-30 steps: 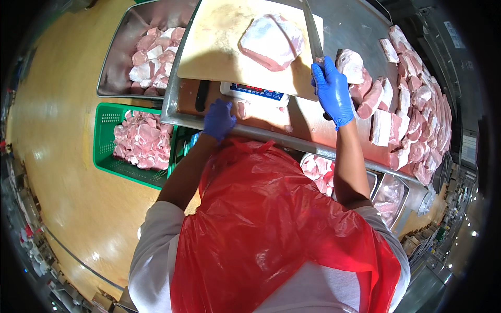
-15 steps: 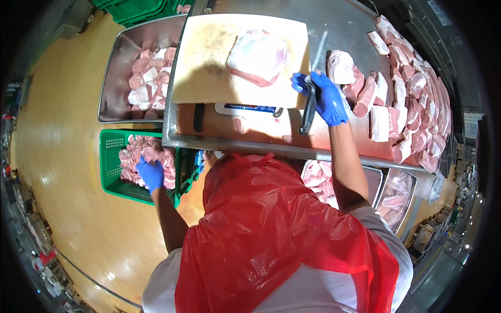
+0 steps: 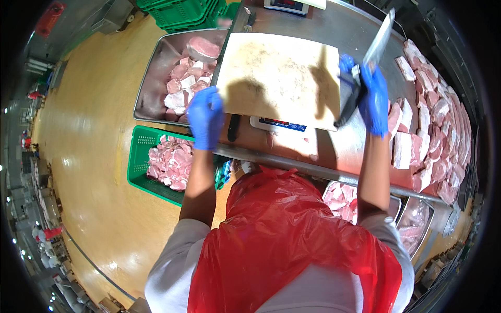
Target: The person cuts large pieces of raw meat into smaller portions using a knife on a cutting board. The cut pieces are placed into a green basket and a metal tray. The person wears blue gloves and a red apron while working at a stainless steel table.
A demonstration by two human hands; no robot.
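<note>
The blue-gloved right hand (image 3: 373, 101) is closed around a black-handled knife (image 3: 351, 101), its blade angled out over the steel table (image 3: 323, 31), as I watch from afar. The left hand (image 3: 206, 120), gloved alike, is at the cutting board's (image 3: 282, 73) left edge, fingers bent; I cannot tell how tightly they are drawn in, and I make out nothing in them. Blur softens the blade for me, and the board covers part of a digital scale (image 3: 279, 124). A loose black handle (image 3: 234, 128) meets the board's near edge (I cannot see what it belongs to). A second scale (image 3: 287, 6) is cut off at the top. A large meat cut (image 3: 203, 48) lies in the steel pan (image 3: 150, 101), beyond smaller chunks (image 3: 182, 86). The green crate (image 3: 138, 161) holds pink meat pieces (image 3: 172, 161); others sit below the table's near edge, their container half hidden by the red apron (image 3: 282, 224).
</note>
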